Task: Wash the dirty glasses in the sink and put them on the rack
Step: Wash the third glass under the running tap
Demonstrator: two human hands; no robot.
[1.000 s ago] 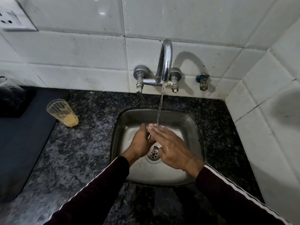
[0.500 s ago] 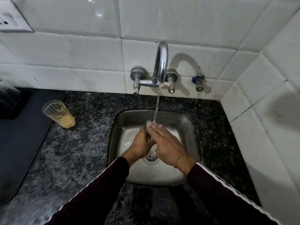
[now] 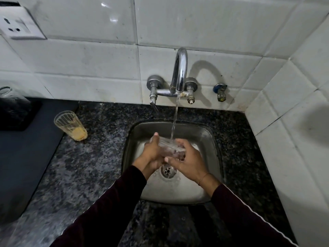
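Nearest the camera, two dark sleeves are reaching forward over the granite counter [image 3: 92, 157] into the steel sink [image 3: 211, 139]. Above the drain [image 3: 168, 171], the left hand [image 3: 153, 152] and the right hand [image 3: 188, 161] are holding a clear glass [image 3: 166, 145] on its side between them; the left fingers are curling round one end, the right fingers are wrapping over the other, thumb pressing near the base. The stream from the tap [image 3: 180, 72] is falling onto the glass wall, so the rinsing step appears to be in hand. Farther left, a second glass [image 3: 71, 125] with yellow residue is standing on the counter just beside a dark mat [image 3: 26, 157], unwashed. No rack is clearly identifiable; a dark object at the far left edge may be part of one. The next move likely calls for a firm grip on wet glass, draining it, then carrying it clear of the tap toward the rack.
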